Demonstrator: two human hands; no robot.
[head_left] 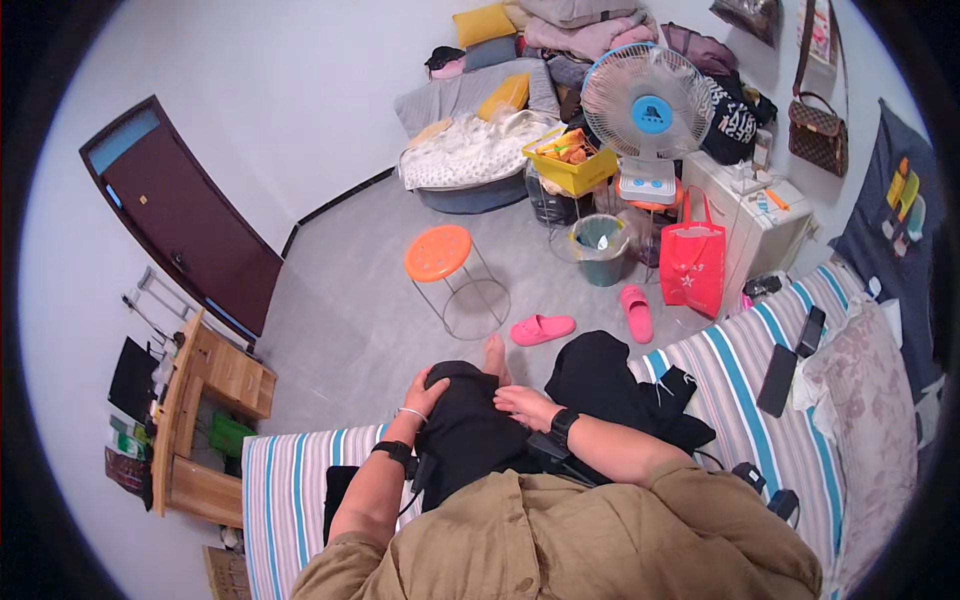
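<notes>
My left hand (424,394) rests on the outer side of my left knee, on the black trousers (470,415), with its fingers lying along the cloth. My right hand (528,406) is at the inner side of the same leg, fingers stretched out to the left. Nothing shows in either hand. Each wrist wears a black band, and the left one also has a pale bracelet. Below the trouser hem a bare foot (496,357) shows. At the right, a black garment (672,408) with a white drawstring lies on the striped bedsheet (735,372).
Pink slippers (543,330) and an orange stool (438,254) are ahead on the grey floor. Beyond stand a bin (601,268), a red bag (692,265) and a fan (645,110). A phone (776,381) lies on the bed at right; a wooden desk (190,420) is at left.
</notes>
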